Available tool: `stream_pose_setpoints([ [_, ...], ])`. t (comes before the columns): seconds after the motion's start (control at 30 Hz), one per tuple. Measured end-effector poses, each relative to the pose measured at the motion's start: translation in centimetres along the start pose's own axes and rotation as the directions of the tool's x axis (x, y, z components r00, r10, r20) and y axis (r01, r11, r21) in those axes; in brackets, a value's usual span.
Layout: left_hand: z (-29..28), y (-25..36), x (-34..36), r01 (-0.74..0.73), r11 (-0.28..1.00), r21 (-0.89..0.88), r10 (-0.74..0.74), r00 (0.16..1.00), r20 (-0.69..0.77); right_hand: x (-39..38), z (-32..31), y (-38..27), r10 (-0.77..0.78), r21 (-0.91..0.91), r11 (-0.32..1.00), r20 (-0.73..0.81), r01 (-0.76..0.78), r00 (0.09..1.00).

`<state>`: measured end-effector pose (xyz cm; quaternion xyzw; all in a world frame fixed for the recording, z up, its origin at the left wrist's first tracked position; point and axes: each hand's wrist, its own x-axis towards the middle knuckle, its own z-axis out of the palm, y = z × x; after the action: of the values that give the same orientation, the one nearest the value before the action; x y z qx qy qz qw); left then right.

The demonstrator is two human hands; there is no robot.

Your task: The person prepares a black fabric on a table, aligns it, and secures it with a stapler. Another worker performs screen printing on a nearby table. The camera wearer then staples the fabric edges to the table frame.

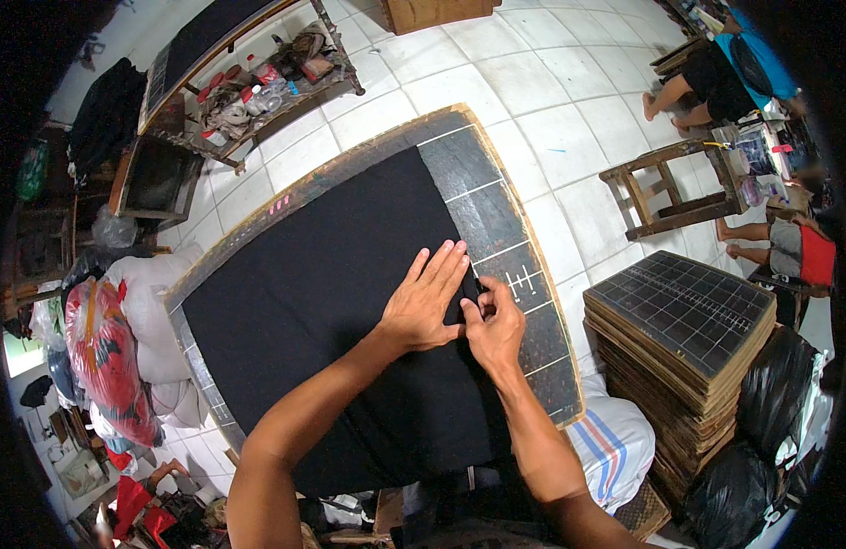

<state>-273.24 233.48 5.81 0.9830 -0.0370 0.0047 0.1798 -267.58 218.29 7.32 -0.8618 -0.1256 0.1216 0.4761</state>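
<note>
A large piece of black cloth (322, 247) lies spread over a dark board (482, 165) marked with white grid lines. My left hand (423, 297) rests flat on the cloth near its right edge, fingers stretched out and pointing away from me. Right beside it, my right hand (496, 325) has its thumb and fingers curled together at that edge, pinching a small fold of the cloth. The left thumb almost meets the right hand. What lies under the right fingertips is partly hidden.
To the right stands a tall stack of gridded boards (679, 311), with a wooden stool frame (670, 188) beyond. A striped white sack (615, 448) sits by the board's near right corner. Stuffed bags (112, 357) crowd the left; a cluttered shelf (267, 101) stands behind. Other people are at far right.
</note>
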Motion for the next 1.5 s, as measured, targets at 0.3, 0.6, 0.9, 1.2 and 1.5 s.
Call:
stream_pose_setpoints([
  [0.3, 0.1, 0.5, -0.1, 0.005, 0.999, -0.033, -0.005, 1.0, 0.006, -1.1, -0.6, 0.3, 0.056, -0.056, 0.997, -0.009, -0.057, 0.998],
  [0.6, 0.2, 1.4, -0.5, 0.001, 0.999, -0.039, -0.001, 1.0, 0.002, -0.7, -0.3, 0.7, 0.031, -0.032, 0.999, -0.026, -0.031, 0.999],
  [0.9, 0.5, 1.8, -0.7, 0.013, 0.993, -0.114, -0.015, 1.0, -0.012, -1.8, -1.4, 0.8, 0.078, -0.077, 0.994, 0.023, -0.076, 0.997],
  [1.2, 0.7, 3.1, -1.3, 0.015, 0.996, -0.092, -0.018, 0.999, -0.033, -2.7, -1.8, 1.0, 0.096, -0.062, 0.994, 0.01, -0.095, 0.995],
  [1.5, 0.0, 3.7, -1.1, 0.044, 0.997, -0.062, -0.044, 0.999, 0.002, -3.4, -2.2, 1.5, 0.105, -0.066, 0.992, 0.02, -0.104, 0.994],
])
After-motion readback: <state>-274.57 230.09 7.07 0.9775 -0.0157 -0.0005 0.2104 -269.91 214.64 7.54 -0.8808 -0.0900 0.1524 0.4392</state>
